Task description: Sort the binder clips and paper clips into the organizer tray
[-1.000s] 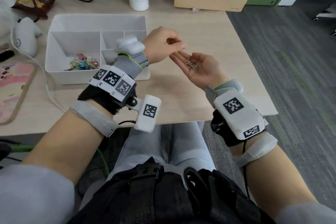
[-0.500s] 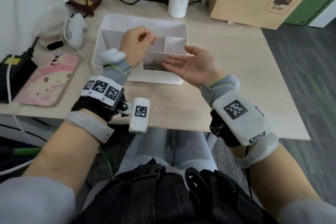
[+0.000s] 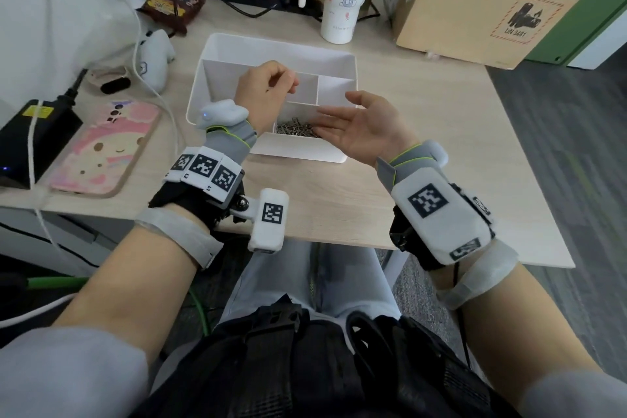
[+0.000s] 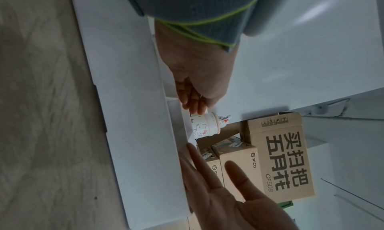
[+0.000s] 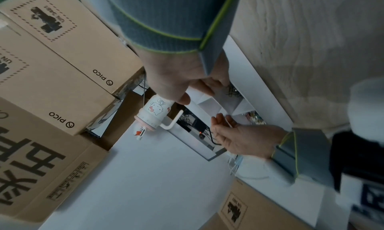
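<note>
Mid-frame, the flat, empty right hand (image 3: 368,131) tips over the silver wire paper clips (image 3: 294,130) piled in the white plastic organizer tray (image 3: 278,51)'s near compartment, while the left hand (image 3: 263,92) hovers loosely curled, seemingly empty; next, fetch remaining clips.

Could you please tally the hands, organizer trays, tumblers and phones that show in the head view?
Hands: 2 (left hand, right hand)
White organizer tray: 1
Hello Kitty tumbler: 1
Phone in a pink case: 1
Total: 5
</note>
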The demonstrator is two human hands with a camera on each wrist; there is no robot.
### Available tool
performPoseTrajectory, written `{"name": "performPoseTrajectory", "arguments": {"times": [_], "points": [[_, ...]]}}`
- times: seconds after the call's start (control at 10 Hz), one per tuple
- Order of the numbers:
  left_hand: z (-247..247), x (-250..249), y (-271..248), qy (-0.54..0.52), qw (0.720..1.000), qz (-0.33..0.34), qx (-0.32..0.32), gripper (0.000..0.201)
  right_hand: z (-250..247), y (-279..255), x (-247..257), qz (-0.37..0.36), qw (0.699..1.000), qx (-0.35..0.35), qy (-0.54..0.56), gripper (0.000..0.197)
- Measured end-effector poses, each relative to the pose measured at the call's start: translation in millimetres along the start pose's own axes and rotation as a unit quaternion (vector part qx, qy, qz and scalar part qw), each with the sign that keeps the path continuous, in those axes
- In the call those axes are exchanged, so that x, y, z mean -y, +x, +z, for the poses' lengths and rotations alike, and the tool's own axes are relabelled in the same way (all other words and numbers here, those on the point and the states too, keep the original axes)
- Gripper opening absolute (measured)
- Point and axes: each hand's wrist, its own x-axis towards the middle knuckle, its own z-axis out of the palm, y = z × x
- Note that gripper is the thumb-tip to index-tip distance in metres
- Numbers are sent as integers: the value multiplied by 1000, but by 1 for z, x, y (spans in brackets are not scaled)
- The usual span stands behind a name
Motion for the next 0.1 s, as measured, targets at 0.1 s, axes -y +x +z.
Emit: {"name": "performPoseTrajectory", "arguments": {"times": [0.1], "points": [[4,-6,0,11,1000,-2,-14,22,-8,4,1,-10,1000,4,-9,40]]}}
